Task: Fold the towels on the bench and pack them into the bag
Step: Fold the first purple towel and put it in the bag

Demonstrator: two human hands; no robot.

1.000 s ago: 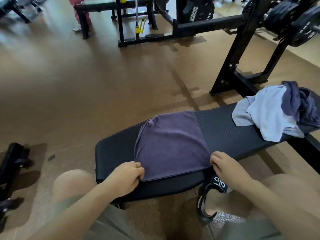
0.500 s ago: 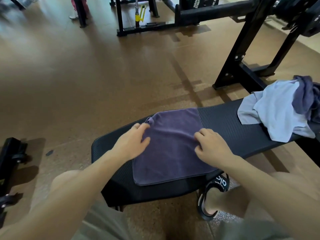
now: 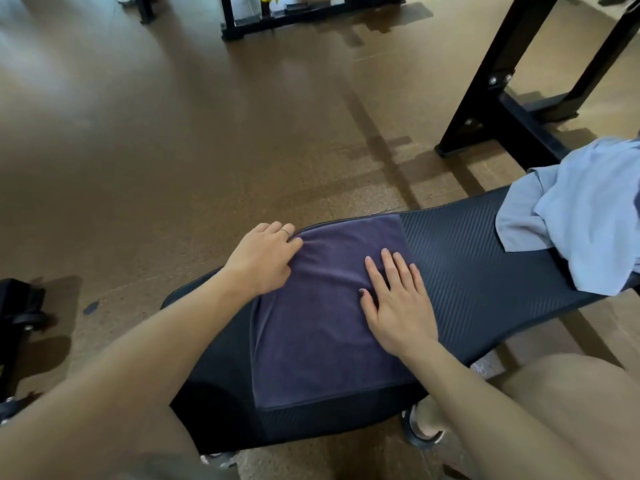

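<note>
A folded dark purple towel (image 3: 322, 317) lies flat across the black padded bench (image 3: 478, 271) in front of me. My left hand (image 3: 263, 258) is at the towel's far left corner, fingers curled onto the bunched edge there. My right hand (image 3: 394, 299) lies flat on the right half of the towel, fingers straight and spread. A light blue towel (image 3: 571, 209) lies crumpled on the bench's right end. No bag is in view.
A black rack frame (image 3: 491, 109) stands on the brown floor behind the bench at right. More black gym equipment (image 3: 277, 19) stands at the far top. A black wheeled piece (image 3: 20, 306) sits at the left edge. My sandalled foot (image 3: 422, 427) is under the bench.
Both hands moved from the towel's near edge up to its far part. The right hand flattened out on the towel; the left reached the far left corner. The camera moved closer.
</note>
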